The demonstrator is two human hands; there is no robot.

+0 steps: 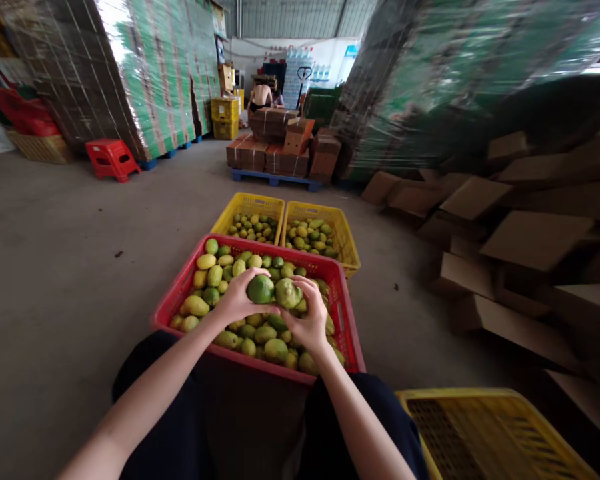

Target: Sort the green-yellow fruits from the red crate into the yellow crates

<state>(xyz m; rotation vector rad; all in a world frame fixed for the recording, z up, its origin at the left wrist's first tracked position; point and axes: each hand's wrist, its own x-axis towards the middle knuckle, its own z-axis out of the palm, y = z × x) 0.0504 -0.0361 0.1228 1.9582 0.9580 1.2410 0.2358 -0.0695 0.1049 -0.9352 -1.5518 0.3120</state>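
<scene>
A red plastic crate (180,293) full of green and yellow lemons stands on the floor right in front of my knees. My left hand (235,300) holds a dark green lemon (261,289) above the fruit. My right hand (310,320) holds a paler green lemon (287,293) beside it. The two fruits nearly touch over the middle of the crate.
Two yellow crates (250,203) (347,240) with lemons sit behind the red one. An empty yellow crate (480,427) is at my lower right. Loose cardboard boxes (530,240) pile up on the right, wrapped pallets stand on both sides, and a person (261,95) works at the back.
</scene>
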